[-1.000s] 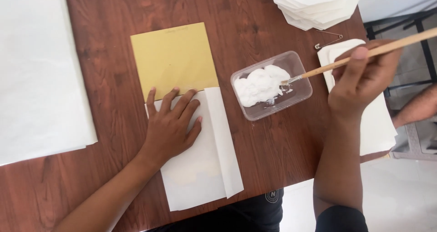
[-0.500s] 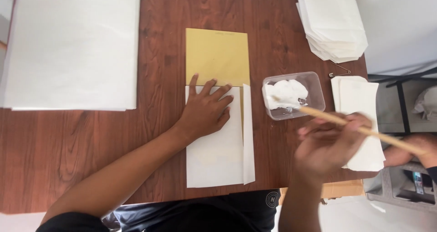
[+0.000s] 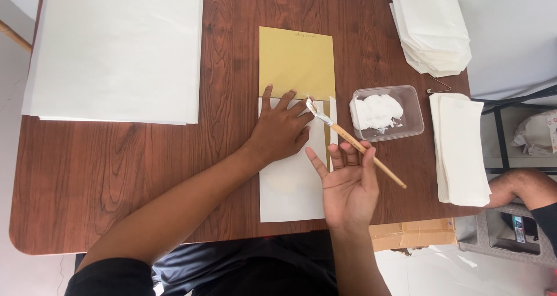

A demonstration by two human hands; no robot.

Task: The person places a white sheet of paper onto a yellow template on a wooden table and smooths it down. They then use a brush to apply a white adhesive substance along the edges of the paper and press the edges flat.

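Head view: left hand (image 3: pixel 281 130) pressed flat, fingers spread, gripping nothing, atop white folded paper (image 3: pixel 290 186) over yellow sheet (image 3: pixel 296 61) on wooden table (image 3: pixel 116 168). Right hand (image 3: pixel 348 186) pinching paste-tipped brush (image 3: pixel 354 144), tip at the paper's fold. Plastic paste tub (image 3: pixel 386 113) just beside.

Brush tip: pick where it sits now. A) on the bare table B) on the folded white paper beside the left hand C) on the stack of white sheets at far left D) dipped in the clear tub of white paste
B: the brush in the right hand has its tip on the folded white paper beside the left hand, clear of the tub of white paste.
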